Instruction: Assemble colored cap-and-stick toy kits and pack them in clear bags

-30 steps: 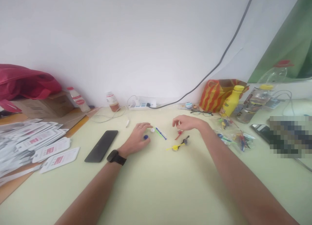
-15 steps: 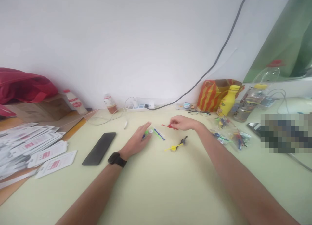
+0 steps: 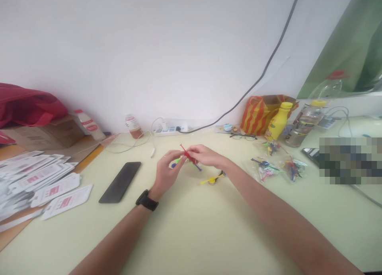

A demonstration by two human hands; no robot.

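Note:
A small red plastic piece with a thin stick-like end is held up between my hands. My right hand pinches it from the right. From the left, my left hand closes thumb and fingertips on the same piece; a black watch is on that wrist. Under the hands lie a blue stick-like piece and green and blue bits, partly covered by fingers. A yellow piece lies by my right wrist, with a dark piece mostly hidden behind the forearm.
Left stand a black phone and a spread of white badge cards. Several bagged plastic pieces lie right, near glasses, a yellow bottle and a striped bag. A power strip sits by the wall.
My right hand has moved left with the red piece, from above the table to my left hand. The left hand has lifted and its fingers have closed on the red piece.

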